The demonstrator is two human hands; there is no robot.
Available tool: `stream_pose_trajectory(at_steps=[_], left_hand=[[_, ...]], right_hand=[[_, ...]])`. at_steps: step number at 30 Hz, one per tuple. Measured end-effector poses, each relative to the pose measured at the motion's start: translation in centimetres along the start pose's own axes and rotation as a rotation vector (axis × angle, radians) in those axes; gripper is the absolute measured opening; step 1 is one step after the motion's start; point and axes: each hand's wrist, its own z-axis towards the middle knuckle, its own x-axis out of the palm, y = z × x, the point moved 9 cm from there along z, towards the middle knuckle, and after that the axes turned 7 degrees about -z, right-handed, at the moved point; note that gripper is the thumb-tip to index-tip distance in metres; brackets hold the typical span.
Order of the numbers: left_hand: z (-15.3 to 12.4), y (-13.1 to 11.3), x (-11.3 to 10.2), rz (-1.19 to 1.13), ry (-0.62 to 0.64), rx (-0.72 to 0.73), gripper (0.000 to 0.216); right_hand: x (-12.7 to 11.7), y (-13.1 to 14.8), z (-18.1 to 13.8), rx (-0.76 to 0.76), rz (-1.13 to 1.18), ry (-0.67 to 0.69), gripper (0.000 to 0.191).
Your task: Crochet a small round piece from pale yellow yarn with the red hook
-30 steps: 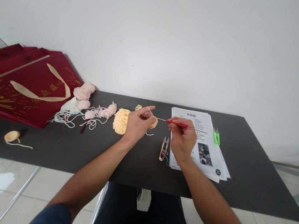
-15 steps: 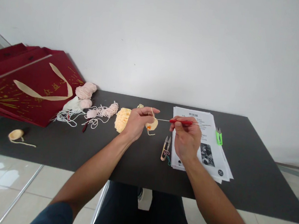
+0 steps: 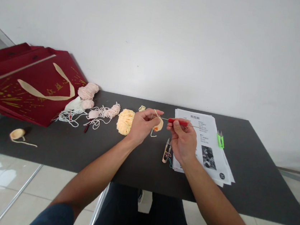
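My left hand is closed on a small pale-yellow crochet piece, with a strand of yarn running over its index finger. My right hand pinches a red-handled crochet hook whose metal tip points left into the piece. Both hands hover just above the dark table. A ball of yellow yarn lies directly left of my left hand.
Yarn snips lie below my hands, beside a stack of printed sheets with green snips at its right edge. Pink and white yarn bundles, a red gift bag and a small crochet cup sit to the left.
My right hand has drawn the hook leftward, closer to the left hand and into the crochet piece. The view has shifted slightly.
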Motion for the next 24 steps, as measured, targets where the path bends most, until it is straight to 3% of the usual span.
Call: stream_pose_trajectory(at_steps=[7, 10, 14, 17, 24], left_hand=[[0.2, 0.3, 0.1, -0.037, 0.034, -0.026, 0.044], [0.3, 0.7, 0.2, -0.151, 0.013, -0.065, 0.046], [0.2, 1.3, 0.2, -0.365, -0.043, -0.156, 0.047], [0.1, 1.3, 0.5, -0.441, -0.033, -0.211, 0.045], [0.0, 0.9, 0.7, -0.352, 0.034, -0.218, 0.042]], right_hand=[[0.1, 1.7, -1.2, -0.201, -0.214, -0.04, 0.011], [0.3, 3.1, -2.5, -0.407, -0.406, -0.061, 0.009], [1.8, 4.1, -4.1, -0.639, -0.569, 0.046, 0.024], [1.7, 3.4, -3.6, -0.583, -0.531, 0.069, 0.025], [0.5, 0.9, -0.5, -0.19, -0.075, 0.04, 0.009]])
